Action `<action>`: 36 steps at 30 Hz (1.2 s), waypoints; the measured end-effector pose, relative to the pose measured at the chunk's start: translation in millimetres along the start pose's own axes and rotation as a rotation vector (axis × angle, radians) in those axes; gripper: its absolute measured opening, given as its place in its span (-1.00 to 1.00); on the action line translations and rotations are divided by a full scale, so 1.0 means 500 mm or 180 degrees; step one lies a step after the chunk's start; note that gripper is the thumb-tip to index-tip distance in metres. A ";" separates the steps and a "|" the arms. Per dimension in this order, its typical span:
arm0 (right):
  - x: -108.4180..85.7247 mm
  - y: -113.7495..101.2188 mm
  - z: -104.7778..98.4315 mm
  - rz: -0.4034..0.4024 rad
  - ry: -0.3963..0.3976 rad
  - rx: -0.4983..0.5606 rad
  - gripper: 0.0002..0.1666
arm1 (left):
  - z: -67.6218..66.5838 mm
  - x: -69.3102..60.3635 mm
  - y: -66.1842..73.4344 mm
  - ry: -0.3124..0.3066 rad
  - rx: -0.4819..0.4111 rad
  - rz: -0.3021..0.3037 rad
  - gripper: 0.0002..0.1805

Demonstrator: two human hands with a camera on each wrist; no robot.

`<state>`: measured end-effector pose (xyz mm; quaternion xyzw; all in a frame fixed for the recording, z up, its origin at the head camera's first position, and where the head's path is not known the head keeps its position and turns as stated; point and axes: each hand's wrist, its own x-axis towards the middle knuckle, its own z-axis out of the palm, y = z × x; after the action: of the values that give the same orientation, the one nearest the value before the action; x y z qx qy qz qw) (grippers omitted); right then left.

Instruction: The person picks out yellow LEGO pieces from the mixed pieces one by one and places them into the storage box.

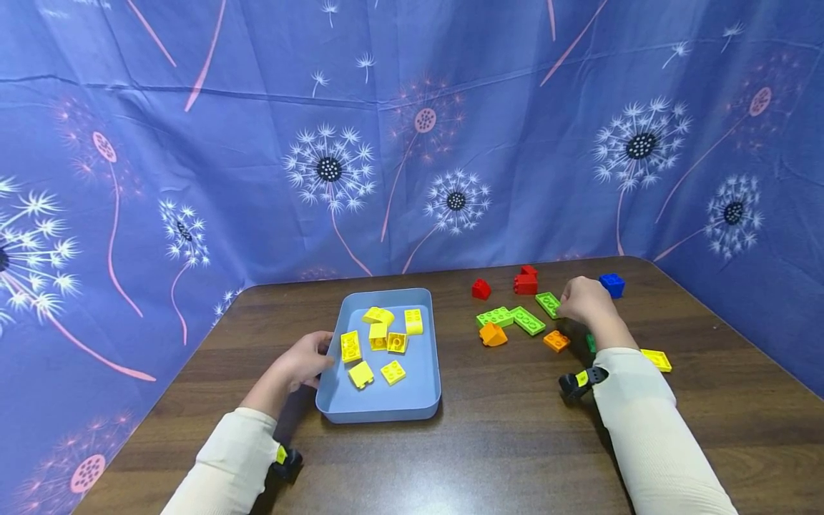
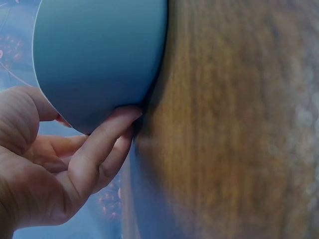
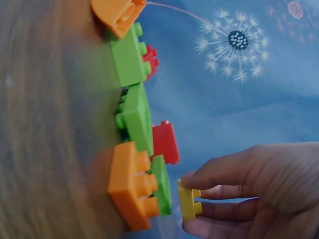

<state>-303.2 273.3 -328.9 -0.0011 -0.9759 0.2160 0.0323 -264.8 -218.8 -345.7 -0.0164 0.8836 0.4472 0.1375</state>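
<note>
My left hand [image 1: 309, 357] grips the left wall of a blue-grey tray [image 1: 380, 404]. In the left wrist view the thumb is at the rim and other fingers press low against the outer wall. Several yellow building bricks [image 1: 378, 335] lie loose in the tray. Over the right side of the table, my right hand [image 1: 586, 300] pinches a small yellow building brick [image 3: 187, 200] between thumb and fingertips, its studs toward the palm. In the head view the hand hides that brick. A light green brick [image 1: 548, 305] lies just left of the right hand.
On the wooden table [image 1: 496, 443] are two more light green bricks [image 1: 528, 320], orange bricks [image 1: 556, 341], red bricks [image 1: 525, 284], a blue brick [image 1: 612, 285] and a partly hidden dark green brick [image 1: 591, 343]. A yellow brick [image 1: 656, 360] lies beside the right sleeve. Patterned blue cloth [image 1: 399, 214] hangs behind.
</note>
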 end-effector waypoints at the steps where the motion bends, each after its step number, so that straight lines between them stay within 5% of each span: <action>1: 0.000 -0.003 -0.002 -0.0013 0.0028 0.0005 -0.67 | 0.000 0.000 0.000 0.0000 -0.0003 0.0004 -0.38; 26: -0.038 -0.149 -0.054 -0.0718 0.0420 0.0144 -0.84 | 0.001 0.002 -0.002 -0.0023 -0.0043 0.0038 -0.38; 36: -0.049 -0.239 -0.050 -0.0995 0.0366 0.0380 -0.86 | -0.001 0.003 0.002 -0.0033 -0.0054 -0.0005 -0.37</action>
<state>-275.7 175.0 -257.7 0.1402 -0.9461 0.2655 0.1212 -266.4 -218.3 -344.9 -0.0160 0.8791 0.4546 0.1424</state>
